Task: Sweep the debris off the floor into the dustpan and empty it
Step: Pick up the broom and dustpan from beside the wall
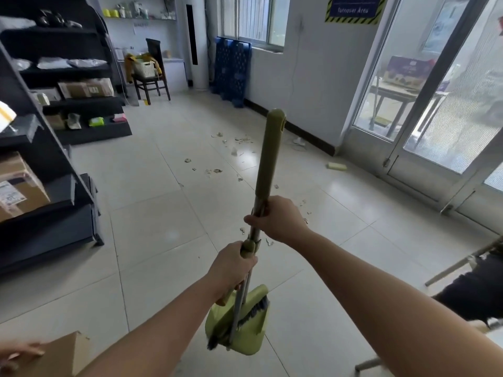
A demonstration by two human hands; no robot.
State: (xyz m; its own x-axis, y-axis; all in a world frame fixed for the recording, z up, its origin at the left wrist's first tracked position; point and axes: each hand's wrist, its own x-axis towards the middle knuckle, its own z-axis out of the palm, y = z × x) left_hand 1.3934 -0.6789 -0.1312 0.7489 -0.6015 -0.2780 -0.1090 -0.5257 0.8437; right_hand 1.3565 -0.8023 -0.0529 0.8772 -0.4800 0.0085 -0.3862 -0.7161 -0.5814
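Squarely at centre, held the broom (pixel 268 159) nearly upright with the right hand (pixel 277 219), wrapped tight round its metal shaft just below the long green grip. Gripped the handle of the dustpan (pixel 245 336) lower down, toward 6 o'clock, with the left hand (pixel 231 265), closed round the handle's green end. Had the dustpan hanging low over the pale floor (pixel 152 227) at 6 o'clock, with the broom's dark bristles (pixel 255 312) tucked inside; touching the tiles or not, could not tell. Saw the debris (pixel 216 170) scattered from centre toward 12 o'clock, well apart from the dustpan. Noted dark shelves (pixel 54 104) at 9 o'clock, glass doors (pixel 435 104) at 2 o'clock, and a cardboard box (pixel 62 355) at 7 o'clock, touched by another person's hand (pixel 19 352).
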